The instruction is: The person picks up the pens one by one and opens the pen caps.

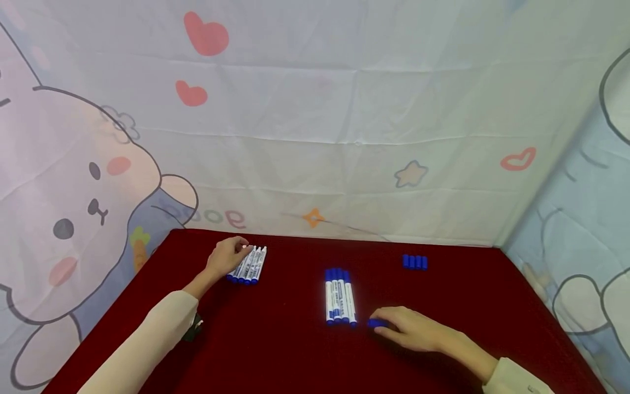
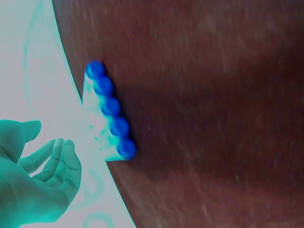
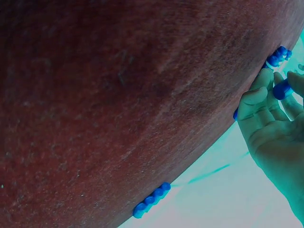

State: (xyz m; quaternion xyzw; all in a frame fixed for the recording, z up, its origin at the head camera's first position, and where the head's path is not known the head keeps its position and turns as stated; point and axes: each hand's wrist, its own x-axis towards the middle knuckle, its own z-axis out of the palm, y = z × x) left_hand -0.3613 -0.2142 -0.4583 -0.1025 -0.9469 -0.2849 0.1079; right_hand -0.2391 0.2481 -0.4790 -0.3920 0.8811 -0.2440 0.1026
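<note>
My right hand [image 1: 410, 329] pinches a small blue marker cap [image 1: 377, 323] between thumb and fingers; in the right wrist view the cap [image 3: 281, 89] sticks out by the thumb. To the left of that hand lies a row of several capped white markers [image 1: 340, 298], blue caps pointing away from me. My left hand [image 1: 227, 256] hovers at the far left over a second row of several markers [image 1: 252, 267], which lie uncapped with their tips away from me. Its fingers [image 2: 61, 164] are loosely bent and hold nothing in the left wrist view.
Several loose blue caps [image 1: 415, 262] stand side by side at the back right of the dark red tablecloth [image 1: 290, 350]. A small dark object [image 1: 193, 329] is partly hidden by the left sleeve. A printed cloth [image 1: 315, 109] hangs behind the table.
</note>
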